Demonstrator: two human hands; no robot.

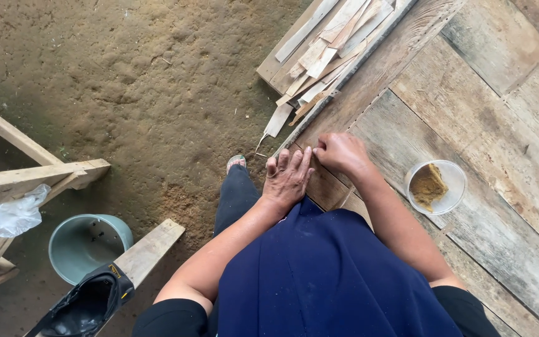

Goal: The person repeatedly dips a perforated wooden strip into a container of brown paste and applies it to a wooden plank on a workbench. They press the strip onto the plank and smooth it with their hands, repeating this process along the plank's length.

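Both hands are down at the near edge of the plank counter [456,118]. The left hand [287,178] lies flat with its fingers spread, pressing on the worn board at the edge [322,184]. The right hand [341,153] is curled shut just beside it, knuckles up, fingertips bunched on the same board; whether it pinches anything I cannot tell. To the right, a clear round tub of brown paste [435,186] sits well down, mostly scraped out. Far along the edge, the pile of thin wood strips [329,50] lies untouched. On the dirt floor to the left stands a green bucket [88,243].
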